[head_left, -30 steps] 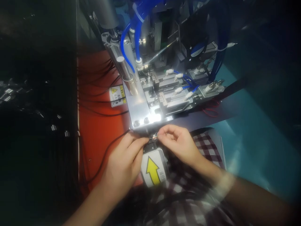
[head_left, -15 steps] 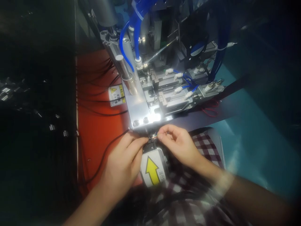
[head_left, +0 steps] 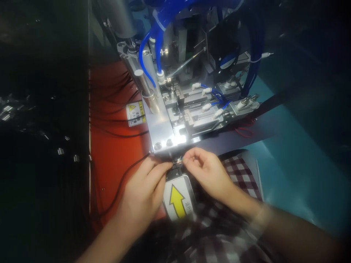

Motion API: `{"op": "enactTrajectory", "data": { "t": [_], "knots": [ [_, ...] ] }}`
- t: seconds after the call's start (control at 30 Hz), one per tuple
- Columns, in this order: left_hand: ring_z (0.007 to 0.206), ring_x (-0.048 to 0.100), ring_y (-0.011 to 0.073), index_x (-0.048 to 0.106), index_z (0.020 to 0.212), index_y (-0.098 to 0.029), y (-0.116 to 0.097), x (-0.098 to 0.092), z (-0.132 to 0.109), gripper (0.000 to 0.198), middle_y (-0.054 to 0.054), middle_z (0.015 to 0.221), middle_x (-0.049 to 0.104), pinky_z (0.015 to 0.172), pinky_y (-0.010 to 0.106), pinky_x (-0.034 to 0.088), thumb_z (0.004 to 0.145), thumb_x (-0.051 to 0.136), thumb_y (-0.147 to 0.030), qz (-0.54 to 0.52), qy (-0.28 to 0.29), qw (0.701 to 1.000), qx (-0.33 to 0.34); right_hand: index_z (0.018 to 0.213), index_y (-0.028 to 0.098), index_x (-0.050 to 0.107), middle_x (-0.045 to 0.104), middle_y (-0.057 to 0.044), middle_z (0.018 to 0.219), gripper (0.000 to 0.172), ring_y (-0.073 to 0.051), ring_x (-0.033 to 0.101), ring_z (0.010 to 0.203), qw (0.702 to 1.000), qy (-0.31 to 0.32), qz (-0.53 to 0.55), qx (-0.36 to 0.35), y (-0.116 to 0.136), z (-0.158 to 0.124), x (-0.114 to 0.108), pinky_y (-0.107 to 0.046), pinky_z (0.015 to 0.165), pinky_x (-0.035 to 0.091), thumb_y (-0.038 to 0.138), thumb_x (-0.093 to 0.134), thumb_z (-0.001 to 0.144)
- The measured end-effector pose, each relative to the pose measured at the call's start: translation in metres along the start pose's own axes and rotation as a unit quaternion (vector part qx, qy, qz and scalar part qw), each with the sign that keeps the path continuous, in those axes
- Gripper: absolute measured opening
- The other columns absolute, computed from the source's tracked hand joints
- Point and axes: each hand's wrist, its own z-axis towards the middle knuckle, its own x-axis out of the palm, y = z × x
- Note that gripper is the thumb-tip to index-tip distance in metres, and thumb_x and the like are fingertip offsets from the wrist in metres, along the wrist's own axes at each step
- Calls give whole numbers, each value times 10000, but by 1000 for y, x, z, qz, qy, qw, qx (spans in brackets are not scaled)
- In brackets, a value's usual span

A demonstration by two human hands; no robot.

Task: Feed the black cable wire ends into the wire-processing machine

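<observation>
My left hand and my right hand meet at a tiny shiny part just below the front edge of a bright metal plate. Both hands pinch at that part, thumb against forefinger. A thin black cable runs from under my left fingers down across the orange surface. Directly below the part sits a white label with a yellow arrow that points up toward the machine.
Behind the plate stands a machine with a steel cylinder, blue air hoses and small clamps with white fittings. A yellow warning sticker lies on the orange surface among several black cables. Checked cloth lies under my right wrist.
Both hands keep their pinch on the small part. The view has shifted slightly, so the hands and the machine sit a little lower left in the picture.
</observation>
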Motion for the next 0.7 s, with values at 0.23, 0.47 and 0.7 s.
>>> {"op": "enactTrajectory", "data": {
  "t": [0.23, 0.47, 0.7],
  "knots": [
    [824, 573, 90, 654, 1031, -115, 0, -1, 0, 223, 34, 898, 576, 742, 157, 467, 893, 500, -31, 16, 16, 1000, 18, 741, 173, 620, 603, 4, 698, 101, -128, 534, 623, 998, 26, 34, 41, 4, 1, -4, -266, 622, 445, 225, 572, 814],
    [750, 576, 104, 677, 1043, -116, -1, -3, 1, 258, 39, 871, 567, 639, 174, 482, 907, 462, -74, 51, 28, 998, 37, 742, 167, 626, 591, 8, 691, 103, -122, 515, 617, 998, 27, 34, 43, 3, 2, -5, -265, 619, 435, 229, 576, 806],
    [702, 588, 98, 677, 1051, -147, -3, -2, 0, 288, 25, 853, 557, 561, 166, 491, 892, 451, -66, 66, 33, 997, 20, 754, 169, 624, 577, 16, 674, 101, -119, 500, 605, 998, 30, 31, 35, 1, 4, -4, -262, 598, 418, 234, 569, 809]
  ]
}}
